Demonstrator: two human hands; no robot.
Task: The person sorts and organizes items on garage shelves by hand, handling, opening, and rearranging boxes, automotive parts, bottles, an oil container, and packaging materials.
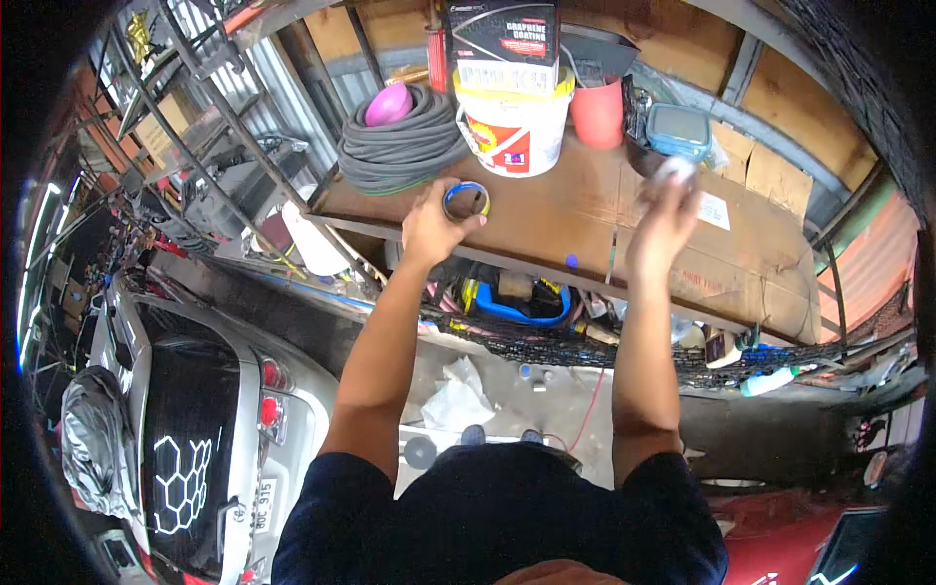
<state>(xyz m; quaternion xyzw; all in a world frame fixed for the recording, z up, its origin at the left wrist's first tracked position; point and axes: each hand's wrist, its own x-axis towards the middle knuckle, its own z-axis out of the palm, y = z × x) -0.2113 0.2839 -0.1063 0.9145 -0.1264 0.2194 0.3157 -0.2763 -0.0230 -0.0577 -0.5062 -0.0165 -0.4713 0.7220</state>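
Observation:
My left hand [436, 224] is closed around a small round can [466, 201] with a blue and yellow rim, at the front edge of a cardboard-covered shelf [556, 210]. The can's open top faces me, and its inside looks brownish. My right hand [665, 222] is raised over the right part of the shelf, blurred by motion. Its fingers are closed on a small white object [675, 172], too smeared to name. Just beyond that hand stands a tub with a blue-grey lid [680, 132].
A coiled black hose [400, 146] with a pink bowl [389, 104], a white bucket [514, 132] bearing a graphene coating box [504, 44], and a red container [598, 115] line the back. Below are a blue basin [522, 310] and netting. A silver car [283, 390] stands left, a red one [790, 536] right.

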